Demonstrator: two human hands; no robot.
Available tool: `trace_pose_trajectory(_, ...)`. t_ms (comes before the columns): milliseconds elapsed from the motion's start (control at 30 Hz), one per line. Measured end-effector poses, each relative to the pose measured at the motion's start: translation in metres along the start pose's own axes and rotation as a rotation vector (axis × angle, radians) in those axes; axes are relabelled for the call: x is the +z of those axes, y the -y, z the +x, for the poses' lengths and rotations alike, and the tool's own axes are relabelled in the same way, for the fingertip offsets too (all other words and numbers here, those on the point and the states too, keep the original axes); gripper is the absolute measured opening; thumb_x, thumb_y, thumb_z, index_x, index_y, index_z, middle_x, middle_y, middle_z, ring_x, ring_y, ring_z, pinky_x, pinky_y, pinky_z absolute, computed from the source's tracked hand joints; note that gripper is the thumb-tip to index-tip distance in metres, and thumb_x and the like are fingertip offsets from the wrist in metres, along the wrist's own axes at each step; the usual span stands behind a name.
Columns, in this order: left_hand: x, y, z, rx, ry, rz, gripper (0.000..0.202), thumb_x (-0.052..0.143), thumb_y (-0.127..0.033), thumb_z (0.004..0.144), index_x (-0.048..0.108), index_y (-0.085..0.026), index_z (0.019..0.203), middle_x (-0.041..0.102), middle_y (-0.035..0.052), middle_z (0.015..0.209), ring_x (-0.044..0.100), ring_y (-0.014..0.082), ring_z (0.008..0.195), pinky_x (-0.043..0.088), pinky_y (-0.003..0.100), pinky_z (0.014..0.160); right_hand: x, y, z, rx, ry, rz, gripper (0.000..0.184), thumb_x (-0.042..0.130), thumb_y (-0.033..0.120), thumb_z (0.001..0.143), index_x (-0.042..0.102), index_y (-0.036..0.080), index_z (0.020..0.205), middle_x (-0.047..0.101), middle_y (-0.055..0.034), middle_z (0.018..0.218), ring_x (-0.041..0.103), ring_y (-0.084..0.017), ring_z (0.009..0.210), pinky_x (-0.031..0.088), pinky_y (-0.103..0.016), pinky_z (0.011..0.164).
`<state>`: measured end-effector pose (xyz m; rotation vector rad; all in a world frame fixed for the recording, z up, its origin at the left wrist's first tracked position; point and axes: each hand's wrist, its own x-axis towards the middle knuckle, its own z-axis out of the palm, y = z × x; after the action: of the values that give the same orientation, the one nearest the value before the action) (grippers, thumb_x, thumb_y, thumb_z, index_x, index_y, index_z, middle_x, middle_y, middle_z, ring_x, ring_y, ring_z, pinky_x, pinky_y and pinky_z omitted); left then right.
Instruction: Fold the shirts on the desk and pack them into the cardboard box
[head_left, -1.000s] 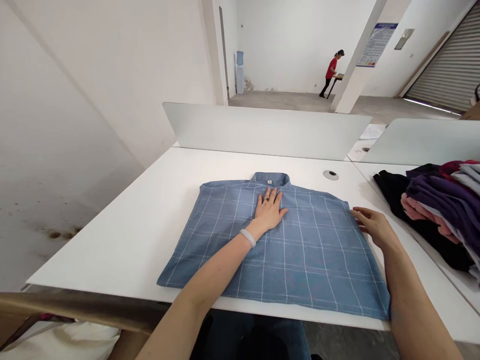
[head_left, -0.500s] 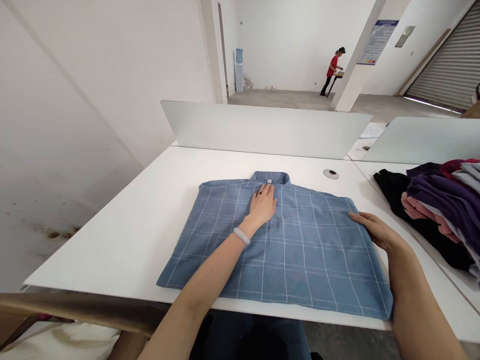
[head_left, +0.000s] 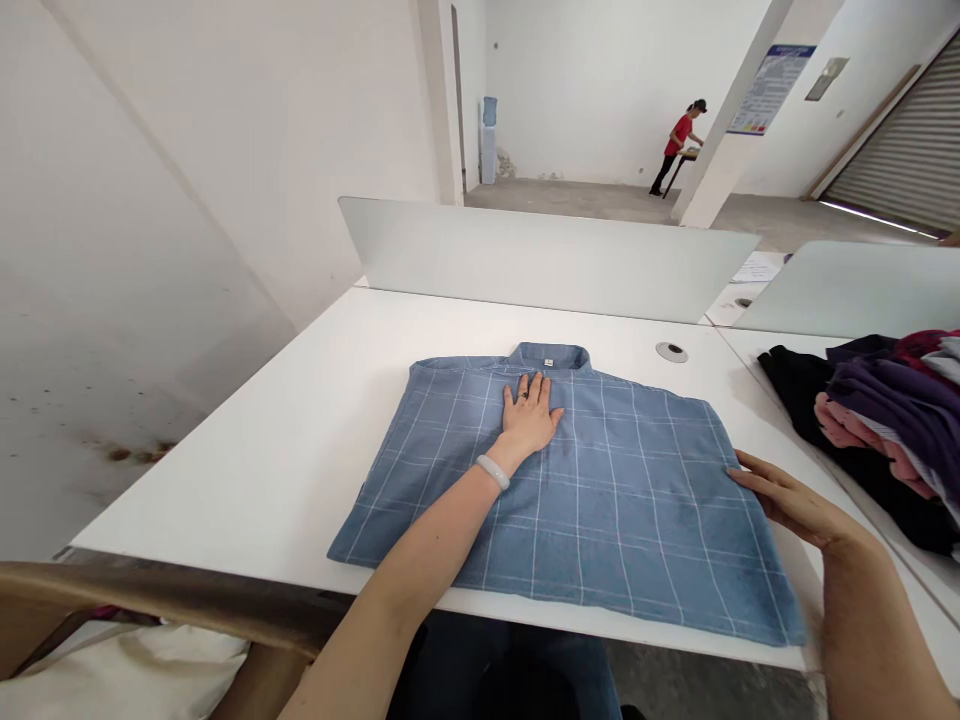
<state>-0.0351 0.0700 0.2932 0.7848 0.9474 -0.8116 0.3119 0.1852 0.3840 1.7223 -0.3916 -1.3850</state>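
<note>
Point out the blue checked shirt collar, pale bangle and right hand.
Blue checked shirt collar (head_left: 551, 354), head view, collar's centre.
Pale round bangle (head_left: 493, 472), head view, its top band.
Right hand (head_left: 795, 505), head view, back of hand.

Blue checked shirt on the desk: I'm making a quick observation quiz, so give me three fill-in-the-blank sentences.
The left hand lies flat on the blue checked shirt, just below its ____.
A pale ____ circles the left wrist.
The pile beyond the right hand is made up of ____.

Missing words: collar; bangle; clothes
</note>
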Motion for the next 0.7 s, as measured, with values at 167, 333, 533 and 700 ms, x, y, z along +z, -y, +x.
trace_pose_trajectory(167, -0.002, -0.012, -0.003, 0.023, -0.109, 0.038, 0.058, 0.034, -0.032, 0.097, 0.026, -0.011, 0.15, 0.018, 0.0144, 0.159, 0.015, 0.0331, 0.146, 0.021, 0.058, 0.114, 0.004, -0.004, -0.003, -0.021, 0.068, 0.123, 0.03, 0.075, 0.029, 0.066, 0.069, 0.028, 0.096, 0.074, -0.0037, 0.094, 0.07, -0.024, 0.083, 0.056, -0.026, 0.071)
trace_pose_trajectory(333, 0.002, -0.02, -0.004, 0.068, -0.069, 0.015, 0.061, 0.029, -0.041, 0.098, 0.029, -0.007, 0.148, 0.027, 0.0175, 0.156, 0.02, 0.0289, 0.145, 0.02, 0.052, 0.116, 0.015, 0.001, -0.007, -0.007, 0.007, 0.079, 0.026, 0.075, 0.035, 0.069, 0.07, 0.028, 0.093, 0.073, -0.0032, 0.099, 0.07, -0.022, 0.088, 0.056, -0.022, 0.07)
trace_pose_trajectory(533, 0.007, -0.017, -0.002, 0.063, -0.005, 0.012, 0.069, 0.025, -0.049, 0.097, 0.023, -0.005, 0.15, 0.019, 0.016, 0.159, 0.014, 0.0281, 0.147, 0.018, 0.052, 0.117, 0.019, 0.007, -0.015, 0.045, 0.119, 0.156, 0.027, 0.077, 0.034, 0.067, 0.069, 0.025, 0.091, 0.073, -0.0041, 0.091, 0.069, -0.022, 0.073, 0.058, -0.026, 0.064)
trace_pose_trajectory(700, 0.009, -0.017, -0.002, 0.062, -0.01, -0.003, 0.068, 0.026, -0.05, 0.097, 0.024, -0.009, 0.151, 0.019, 0.0146, 0.159, 0.014, 0.0272, 0.147, 0.017, 0.051, 0.118, 0.03, 0.023, -0.031, -0.015, -0.122, 0.261, 0.026, 0.076, 0.036, 0.064, 0.066, 0.027, 0.087, 0.071, -0.0006, 0.079, 0.067, -0.02, 0.064, 0.058, -0.025, 0.057)
